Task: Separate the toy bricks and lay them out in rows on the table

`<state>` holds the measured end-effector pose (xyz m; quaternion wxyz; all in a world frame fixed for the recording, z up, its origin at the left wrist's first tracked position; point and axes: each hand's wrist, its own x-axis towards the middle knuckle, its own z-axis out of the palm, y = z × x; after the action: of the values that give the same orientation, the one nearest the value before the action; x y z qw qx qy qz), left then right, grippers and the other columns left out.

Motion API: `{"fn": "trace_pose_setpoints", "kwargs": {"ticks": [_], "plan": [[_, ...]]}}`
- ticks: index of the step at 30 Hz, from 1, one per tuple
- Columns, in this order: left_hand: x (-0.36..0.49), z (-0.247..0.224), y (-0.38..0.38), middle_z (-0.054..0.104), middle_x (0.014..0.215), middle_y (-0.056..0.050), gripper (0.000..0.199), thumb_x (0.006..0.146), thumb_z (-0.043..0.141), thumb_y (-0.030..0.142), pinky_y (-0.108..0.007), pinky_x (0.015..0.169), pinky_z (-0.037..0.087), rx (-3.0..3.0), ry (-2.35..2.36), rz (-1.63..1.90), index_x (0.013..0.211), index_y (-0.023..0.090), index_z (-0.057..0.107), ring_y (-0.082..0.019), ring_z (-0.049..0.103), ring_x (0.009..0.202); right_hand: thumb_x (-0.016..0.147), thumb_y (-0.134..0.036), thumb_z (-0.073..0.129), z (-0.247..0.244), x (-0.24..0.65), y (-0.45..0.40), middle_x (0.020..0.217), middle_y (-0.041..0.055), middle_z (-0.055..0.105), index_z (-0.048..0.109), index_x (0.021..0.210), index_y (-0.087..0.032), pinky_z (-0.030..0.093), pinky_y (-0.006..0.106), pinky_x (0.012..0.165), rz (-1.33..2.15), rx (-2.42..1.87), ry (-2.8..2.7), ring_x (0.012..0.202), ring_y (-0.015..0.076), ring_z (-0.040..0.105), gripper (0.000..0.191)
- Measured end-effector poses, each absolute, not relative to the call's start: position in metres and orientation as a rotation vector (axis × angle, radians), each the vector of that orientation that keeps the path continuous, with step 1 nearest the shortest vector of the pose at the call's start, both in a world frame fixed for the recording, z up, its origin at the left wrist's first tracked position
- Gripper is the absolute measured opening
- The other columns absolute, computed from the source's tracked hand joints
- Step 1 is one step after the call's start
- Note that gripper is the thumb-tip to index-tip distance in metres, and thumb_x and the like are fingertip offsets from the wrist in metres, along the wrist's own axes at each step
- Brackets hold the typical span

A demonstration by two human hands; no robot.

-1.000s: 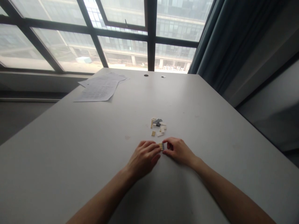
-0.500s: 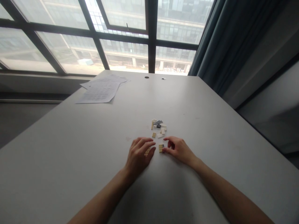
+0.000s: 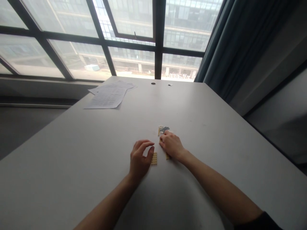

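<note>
My left hand (image 3: 142,158) rests on the table with thumb and fingers curved apart, nothing between them. Right beside its thumb lies a tan studded building plate (image 3: 154,158), partly covered by the hand. My right hand (image 3: 172,144) has reached over the loose pieces, its fingertips closed at a small tan brick (image 3: 160,139) that is mostly hidden. Under the right wrist side, a second tan plate (image 3: 167,156) shows only in part. Just beyond the right fingers are grey pieces (image 3: 165,128) and a pale yellow studded piece (image 3: 159,130); white pieces there are largely covered.
The white table (image 3: 107,134) runs to a window (image 3: 134,60) at the back. Printed paper sheets (image 3: 106,97) lie at the far left. Two small round holes sit near the far edge, one being a dark grommet (image 3: 153,83). A dark curtain (image 3: 220,54) hangs at the right.
My right hand has left the tan plate, moving forward and left onto the loose pieces. My left hand has drawn slightly back, uncovering more of its tan plate. The view has tilted up a little.
</note>
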<state>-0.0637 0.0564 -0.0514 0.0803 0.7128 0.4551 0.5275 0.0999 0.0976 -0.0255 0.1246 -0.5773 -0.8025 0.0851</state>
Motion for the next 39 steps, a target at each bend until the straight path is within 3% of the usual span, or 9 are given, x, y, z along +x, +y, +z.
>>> {"fn": "trace_pose_setpoints", "kwargs": {"ticks": [6, 10, 13, 18, 28, 35, 39], "plan": [[-0.063, -0.051, 0.055, 0.062, 0.091, -0.004, 0.011, 0.083, 0.058, 0.016, -0.033, 0.080, 0.049, 2.185, 1.323, 1.613, 0.091, 0.020, 0.063, -0.018, 0.059, 0.086, 0.088, -0.022, 0.056, -0.027, 0.104, 0.093, 0.103, 0.0079, 0.058, 0.065, 0.099, -0.018, 0.043, 0.030, 0.082, 0.340, -1.561, -2.229, 0.093, 0.0190, 0.055, 0.015], [-0.059, -0.048, 0.050, 0.062, 0.097, -0.005, 0.025, 0.082, 0.062, 0.017, -0.034, 0.081, 0.049, 2.270, 1.265, 1.658, 0.106, 0.021, 0.060, -0.020, 0.058, 0.090, 0.086, -0.029, 0.059, -0.019, 0.110, 0.079, 0.084, 0.0022, 0.057, 0.066, 0.099, -0.017, 0.042, 0.025, 0.067, 1.081, -1.194, -1.731, 0.068, 0.0114, 0.049, 0.019], [-0.055, -0.044, 0.046, 0.061, 0.099, -0.006, 0.034, 0.082, 0.063, 0.018, -0.034, 0.081, 0.049, 2.319, 1.210, 1.695, 0.115, 0.023, 0.058, -0.019, 0.058, 0.091, 0.083, -0.039, 0.062, -0.011, 0.110, 0.065, 0.068, -0.0026, 0.051, 0.067, 0.095, -0.016, 0.031, 0.021, 0.053, 1.621, -0.958, -1.312, 0.055, 0.0075, 0.039, 0.026], [-0.053, -0.040, 0.042, 0.060, 0.092, -0.004, 0.033, 0.083, 0.062, 0.012, -0.031, 0.079, 0.048, 2.335, 1.190, 1.770, 0.113, 0.025, 0.061, -0.017, 0.057, 0.085, 0.077, -0.041, 0.070, -0.004, 0.107, 0.051, 0.068, -0.0019, 0.051, 0.067, 0.082, -0.014, 0.025, 0.020, 0.050, 1.901, -0.812, -0.943, 0.055, 0.0057, 0.037, 0.027], [-0.052, -0.040, 0.043, 0.062, 0.086, -0.002, 0.022, 0.080, 0.065, 0.012, -0.030, 0.074, 0.049, 2.323, 1.083, 1.742, 0.100, 0.022, 0.063, -0.016, 0.057, 0.079, 0.082, -0.040, 0.063, -0.009, 0.119, 0.040, 0.065, -0.0016, 0.054, 0.066, 0.095, -0.015, 0.035, 0.024, 0.059, 1.705, -0.931, -1.177, 0.059, 0.0096, 0.045, 0.028], [-0.054, -0.046, 0.043, 0.062, 0.090, -0.005, 0.022, 0.079, 0.063, 0.012, -0.034, 0.078, 0.048, 2.395, 1.096, 1.637, 0.099, 0.021, 0.061, -0.018, 0.057, 0.084, 0.087, -0.030, 0.054, -0.019, 0.172, 0.037, 0.084, 0.0036, 0.064, 0.063, 0.101, -0.017, 0.044, 0.029, 0.069, 0.907, -1.431, -1.714, 0.073, 0.0155, 0.056, 0.020], [-0.053, -0.043, 0.044, 0.062, 0.089, -0.005, 0.015, 0.082, 0.061, 0.015, -0.033, 0.077, 0.048, 2.403, 1.145, 1.631, 0.096, 0.020, 0.062, -0.018, 0.057, 0.082, 0.087, -0.019, 0.053, -0.033, 0.183, 0.031, 0.093, 0.0052, 0.065, 0.061, 0.100, -0.018, 0.046, 0.031, 0.075, 0.607, -1.498, -1.957, 0.078, 0.0167, 0.058, 0.015]]}}
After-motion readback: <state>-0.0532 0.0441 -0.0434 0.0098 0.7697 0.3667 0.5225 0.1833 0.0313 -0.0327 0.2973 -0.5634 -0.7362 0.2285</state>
